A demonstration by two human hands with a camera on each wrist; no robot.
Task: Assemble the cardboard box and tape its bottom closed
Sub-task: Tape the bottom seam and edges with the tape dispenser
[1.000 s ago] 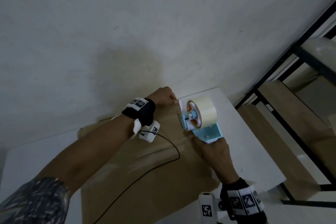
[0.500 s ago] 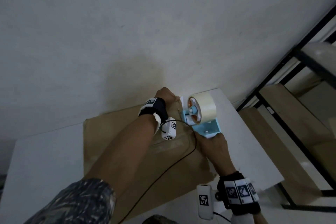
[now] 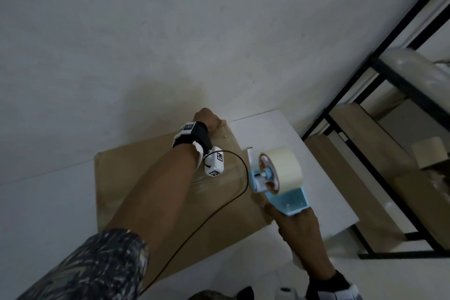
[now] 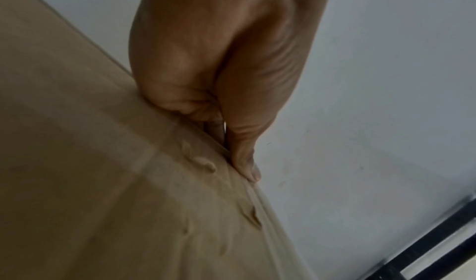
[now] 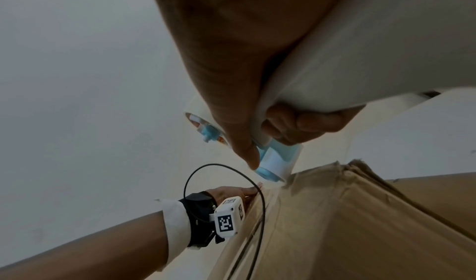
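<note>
Your right hand (image 3: 295,226) has drawn the tape dispenser (image 3: 280,178) back along the cardboard box (image 3: 136,178) toward you; a second ago its front sat right beside your left hand (image 3: 208,118) at the far edge, now the two are well apart. Your left hand has stayed at that far edge.

Reading: a strip is likely being laid along the seam, anchored at the far end. The run looks about half done; cutting is still ahead.

Hands: right hand clenched round the dispenser's handle, thumb (image 5: 247,152) along the blue frame. Left hand pressing down at the box's far edge, thumb (image 4: 247,162) flat against it in the left wrist view; whether the other fingers curl over the edge or pinch the tape end, you cannot tell.

Box lies with its brown face up on the white table (image 3: 304,153), against the wall (image 3: 170,31).

Hard to make out:
- The laid tape itself: only a faint sheen and wrinkles (image 4: 203,162) show.
- The seam, partly under your forearm and the black cable (image 3: 238,165).
- Whether the dispenser's front touches the cardboard: hidden by the roll.
- The box's near edge, cut off low in the head view.
</note>
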